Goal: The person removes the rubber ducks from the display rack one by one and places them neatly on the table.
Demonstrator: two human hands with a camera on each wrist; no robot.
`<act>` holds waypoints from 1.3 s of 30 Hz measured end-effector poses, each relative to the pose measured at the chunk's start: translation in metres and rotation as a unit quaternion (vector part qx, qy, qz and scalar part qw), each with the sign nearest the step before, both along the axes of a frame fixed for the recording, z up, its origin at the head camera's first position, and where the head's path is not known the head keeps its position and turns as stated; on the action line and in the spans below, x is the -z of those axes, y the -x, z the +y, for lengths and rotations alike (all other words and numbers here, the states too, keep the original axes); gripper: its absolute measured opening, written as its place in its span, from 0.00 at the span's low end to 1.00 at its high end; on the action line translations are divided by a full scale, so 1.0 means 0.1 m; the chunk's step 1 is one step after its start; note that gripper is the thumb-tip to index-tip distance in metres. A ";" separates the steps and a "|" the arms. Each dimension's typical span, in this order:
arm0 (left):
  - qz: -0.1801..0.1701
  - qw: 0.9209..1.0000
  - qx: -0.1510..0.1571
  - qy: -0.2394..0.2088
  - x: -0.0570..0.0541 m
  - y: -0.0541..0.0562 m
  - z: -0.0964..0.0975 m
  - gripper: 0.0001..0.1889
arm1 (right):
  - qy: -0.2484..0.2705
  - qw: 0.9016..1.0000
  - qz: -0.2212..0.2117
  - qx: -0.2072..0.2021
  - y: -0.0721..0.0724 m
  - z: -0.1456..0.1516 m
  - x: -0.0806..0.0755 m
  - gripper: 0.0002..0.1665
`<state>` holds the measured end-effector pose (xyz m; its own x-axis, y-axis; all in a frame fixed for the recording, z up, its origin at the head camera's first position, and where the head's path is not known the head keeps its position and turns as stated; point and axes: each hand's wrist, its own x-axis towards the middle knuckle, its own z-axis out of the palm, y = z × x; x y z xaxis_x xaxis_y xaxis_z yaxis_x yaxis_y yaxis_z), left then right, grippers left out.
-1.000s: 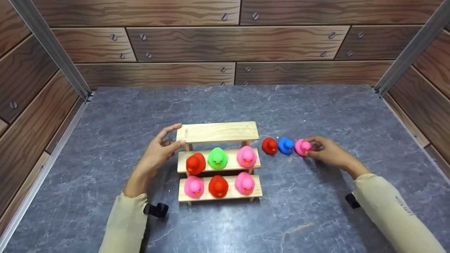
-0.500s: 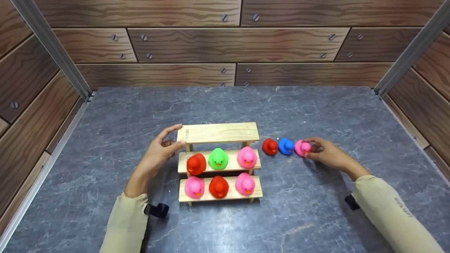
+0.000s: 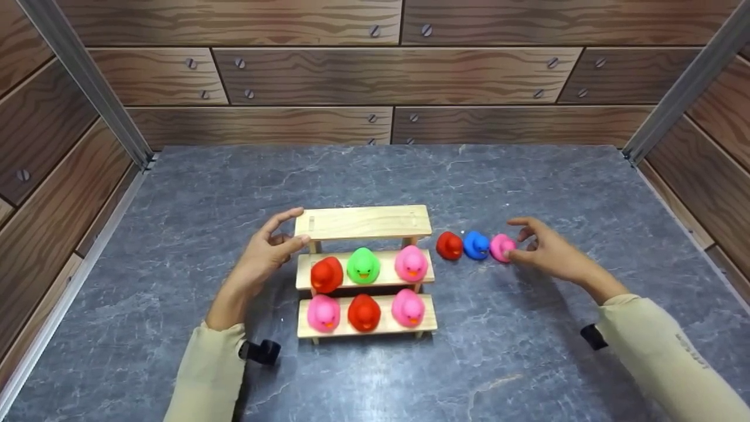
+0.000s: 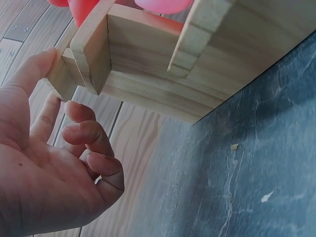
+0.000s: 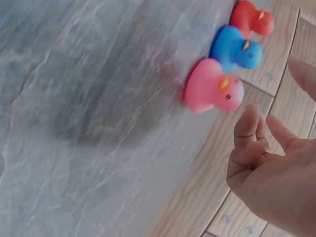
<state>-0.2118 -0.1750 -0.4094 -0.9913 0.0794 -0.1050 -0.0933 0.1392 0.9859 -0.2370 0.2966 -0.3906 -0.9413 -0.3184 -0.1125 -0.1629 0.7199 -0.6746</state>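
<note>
A three-step wooden stand (image 3: 363, 223) is at the middle of the grey table. My left hand (image 3: 261, 252) grips the left end of its top board between thumb and forefinger, other fingers curled beside it. To the right, a red duck (image 3: 449, 245), a blue duck (image 3: 475, 245) and a pink duck (image 3: 501, 248) line up on the table. My right hand (image 3: 548, 252) is just right of the pink duck, thumb and forefinger spread apart; the right wrist view shows a gap between them and the pink duck (image 5: 207, 86).
The middle step bears a red duck (image 3: 326, 274), a green duck (image 3: 363, 266) and a pink duck (image 3: 411, 264). On the bottom step sit a pink duck (image 3: 323, 313), a red duck (image 3: 364, 313) and another pink duck (image 3: 408, 308). Wood-patterned walls (image 3: 375, 73) enclose the table.
My right hand has let go of the pink duck, its forefinger lifting away and the hand shifting slightly right. The left hand stays on the stand.
</note>
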 end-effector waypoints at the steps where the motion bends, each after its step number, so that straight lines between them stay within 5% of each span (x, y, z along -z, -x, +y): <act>1: 0.000 1.000 0.002 0.002 0.00 0.00 0.00 0.30 | 0.000 1.000 0.001 0.000 -0.01 -0.02 -0.01 0.40; 26: 0.004 1.000 -0.007 0.002 0.01 0.00 0.01 0.30 | 0.121 0.991 -0.010 -0.048 -0.38 -0.83 -0.07 0.41; 39: 0.004 1.000 -0.009 0.000 0.02 -0.01 0.01 0.30 | 0.142 0.987 0.005 -0.072 -0.52 -1.16 -0.07 0.37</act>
<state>-0.2108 -0.1740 -0.4109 -0.9935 0.0607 -0.0963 -0.0873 0.1369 0.9867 -0.1851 0.1804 -0.3836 -0.8848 -0.4658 0.0096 -0.2575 0.4718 -0.8433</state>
